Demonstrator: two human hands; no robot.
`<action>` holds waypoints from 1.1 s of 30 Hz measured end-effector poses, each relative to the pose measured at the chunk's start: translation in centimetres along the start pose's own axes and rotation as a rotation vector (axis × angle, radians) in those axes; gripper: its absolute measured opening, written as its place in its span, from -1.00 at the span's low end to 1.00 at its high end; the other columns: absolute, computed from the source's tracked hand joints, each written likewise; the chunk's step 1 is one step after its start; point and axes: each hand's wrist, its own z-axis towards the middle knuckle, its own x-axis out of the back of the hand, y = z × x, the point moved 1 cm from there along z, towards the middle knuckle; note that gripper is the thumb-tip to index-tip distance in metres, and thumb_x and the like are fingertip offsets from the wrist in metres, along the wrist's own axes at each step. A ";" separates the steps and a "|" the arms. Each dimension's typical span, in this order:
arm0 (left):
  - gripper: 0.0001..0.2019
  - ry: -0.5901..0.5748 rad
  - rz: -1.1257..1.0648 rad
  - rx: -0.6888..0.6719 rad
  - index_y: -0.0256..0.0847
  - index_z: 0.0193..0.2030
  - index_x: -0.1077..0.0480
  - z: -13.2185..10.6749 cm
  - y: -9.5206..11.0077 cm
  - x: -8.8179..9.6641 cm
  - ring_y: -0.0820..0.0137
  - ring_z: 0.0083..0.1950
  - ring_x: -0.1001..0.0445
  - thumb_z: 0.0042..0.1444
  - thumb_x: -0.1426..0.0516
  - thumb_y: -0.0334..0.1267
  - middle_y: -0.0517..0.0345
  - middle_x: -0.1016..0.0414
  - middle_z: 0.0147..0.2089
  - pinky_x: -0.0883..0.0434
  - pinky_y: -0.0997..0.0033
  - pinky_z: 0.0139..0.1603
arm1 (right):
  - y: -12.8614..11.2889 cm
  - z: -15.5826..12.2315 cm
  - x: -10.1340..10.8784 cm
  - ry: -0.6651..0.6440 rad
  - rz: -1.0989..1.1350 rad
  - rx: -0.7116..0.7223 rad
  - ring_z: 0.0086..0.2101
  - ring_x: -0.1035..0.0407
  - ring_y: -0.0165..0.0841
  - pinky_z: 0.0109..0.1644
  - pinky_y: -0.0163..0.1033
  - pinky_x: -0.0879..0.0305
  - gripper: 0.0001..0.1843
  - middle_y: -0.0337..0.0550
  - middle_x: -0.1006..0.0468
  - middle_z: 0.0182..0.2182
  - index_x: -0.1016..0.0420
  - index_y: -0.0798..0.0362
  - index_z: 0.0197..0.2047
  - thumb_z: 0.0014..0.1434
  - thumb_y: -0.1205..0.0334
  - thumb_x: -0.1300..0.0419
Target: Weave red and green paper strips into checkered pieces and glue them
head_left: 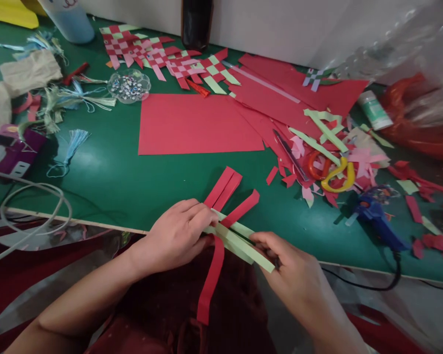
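My left hand (179,233) is closed over a bundle of red paper strips (227,194) crossed with pale green strips (243,243) at the near edge of the green table (107,172). Its fingers press down where the strips cross. My right hand (291,273) pinches the right end of the green strips. One red strip (211,278) hangs down over the table edge toward my lap.
A red paper sheet (197,123) lies in the middle. Woven red-and-green pieces (162,54) sit at the back. Scissors (327,172), paper scraps and a blue glue gun (378,219) with its cord are to the right. A dish of beads (129,86), tassels and a white cable (33,206) lie left.
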 end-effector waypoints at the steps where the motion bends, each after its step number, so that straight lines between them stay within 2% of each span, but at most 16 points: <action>1: -0.84 -0.013 0.013 -0.005 -0.21 -0.13 -0.27 0.0 0.0 0.0 0.26 -0.09 -0.43 0.16 -0.11 -0.43 0.09 -0.48 -0.14 -0.37 0.17 -0.01 | 0.1 -0.2 0.0 -0.003 0.000 0.007 -0.40 -0.56 -0.34 -0.42 -0.30 -0.40 -0.84 -0.26 -0.64 -0.38 -0.50 -0.07 -0.21 0.21 0.27 -0.09; 6: -0.91 -0.039 0.042 0.000 -0.20 -0.15 -0.31 0.1 0.1 -0.1 0.26 -0.08 -0.43 0.21 -0.13 -0.34 0.10 -0.49 -0.13 -0.35 0.18 -0.01 | 0.7 -1.3 0.2 0.061 -0.076 0.082 -0.35 -0.54 -0.32 -0.36 -0.27 -0.40 -0.84 -0.22 -0.60 -0.32 -0.50 -0.07 -0.18 0.22 0.24 -0.11; 9: -0.91 -0.047 0.039 0.015 -0.20 -0.15 -0.31 0.3 0.1 -0.1 0.25 -0.07 -0.43 0.21 -0.14 -0.33 0.11 -0.49 -0.14 -0.35 0.18 0.00 | 1.2 -1.6 0.4 0.141 -0.104 0.065 -0.30 -0.54 -0.30 -0.32 -0.25 -0.42 -0.80 -0.19 -0.59 -0.26 -0.48 -0.06 -0.11 0.25 0.25 -0.08; 11: -0.92 -0.048 0.037 0.025 -0.20 -0.16 -0.32 0.4 0.3 -0.1 0.26 -0.08 -0.44 0.22 -0.12 -0.33 0.10 -0.50 -0.14 -0.35 0.18 -0.01 | 1.5 -1.7 0.6 0.228 -0.099 0.049 -0.27 -0.53 -0.29 -0.25 -0.21 -0.44 -0.80 -0.15 -0.59 -0.23 -0.47 -0.05 -0.08 0.27 0.25 -0.07; 14: -0.96 -0.020 0.053 0.042 -0.21 -0.16 -0.32 0.6 0.6 -0.1 0.28 -0.12 -0.44 0.27 -0.06 -0.35 0.08 -0.50 -0.15 -0.35 0.21 -0.05 | 1.5 -2.1 0.9 0.436 -0.065 0.051 -0.23 -0.51 -0.26 -0.14 -0.14 -0.44 -0.78 -0.11 -0.57 -0.20 -0.46 -0.05 -0.05 0.26 0.32 -0.12; 17: -0.92 0.033 0.080 0.065 -0.21 -0.11 -0.32 0.8 0.8 -0.3 0.30 -0.19 -0.42 0.31 -0.03 -0.33 0.08 -0.50 -0.19 -0.36 0.22 -0.08 | 0.7 -2.8 0.9 0.598 0.002 0.150 -0.22 -0.47 -0.24 -0.11 -0.08 -0.42 -0.65 -0.12 -0.55 -0.22 -0.46 -0.08 -0.04 0.16 0.48 -0.19; 19: -0.89 0.057 0.090 0.084 -0.22 -0.07 -0.32 0.8 0.8 -0.4 0.32 -0.23 -0.39 0.30 -0.05 -0.32 0.11 -0.50 -0.23 -0.36 0.24 -0.10 | -0.4 -2.9 0.5 0.569 0.070 0.332 -0.23 -0.46 -0.25 -0.13 -0.08 -0.43 -0.57 -0.13 -0.56 -0.25 -0.46 -0.07 -0.03 0.08 0.55 -0.21; 22: -0.87 0.068 0.096 0.091 -0.23 -0.04 -0.31 0.7 0.7 -0.6 0.33 -0.23 -0.38 0.29 -0.07 -0.31 0.15 -0.49 -0.26 -0.36 0.26 -0.10 | -2.0 -2.2 -0.6 0.403 0.090 0.579 -0.18 -0.44 -0.24 -0.11 -0.10 -0.43 -0.59 -0.15 -0.62 -0.22 -0.48 -0.01 -0.02 0.07 0.53 -0.23; 24: -0.91 0.072 0.098 0.083 -0.22 -0.08 -0.31 0.7 0.7 -0.7 0.32 -0.23 -0.38 0.30 -0.07 -0.31 0.15 -0.49 -0.24 -0.35 0.26 -0.11 | -2.6 -1.3 -1.4 0.347 0.016 0.574 -0.12 -0.42 -0.22 -0.06 -0.08 -0.41 -0.65 -0.17 -0.64 -0.14 -0.50 0.01 -0.02 0.13 0.48 -0.23; 27: -0.95 0.076 0.093 0.069 -0.21 -0.15 -0.32 0.7 0.7 -0.7 0.32 -0.21 -0.38 0.30 -0.05 -0.35 0.14 -0.51 -0.21 -0.35 0.25 -0.10 | -2.7 0.2 -2.3 0.337 -0.084 0.496 -0.08 -0.40 -0.19 -0.02 -0.05 -0.34 -0.73 -0.16 -0.63 -0.05 -0.53 0.05 -0.01 0.22 0.39 -0.19; 33: -0.88 0.033 0.095 0.025 -0.22 -0.19 -0.36 0.7 0.6 -0.4 0.34 -0.18 -0.41 0.34 -0.02 -0.32 0.11 -0.51 -0.21 -0.36 0.26 -0.08 | -2.1 1.7 -3.1 0.274 -0.111 0.430 -0.02 -0.38 -0.20 0.00 -0.04 -0.25 -0.71 -0.17 -0.59 0.05 -0.52 0.05 0.03 0.30 0.37 -0.10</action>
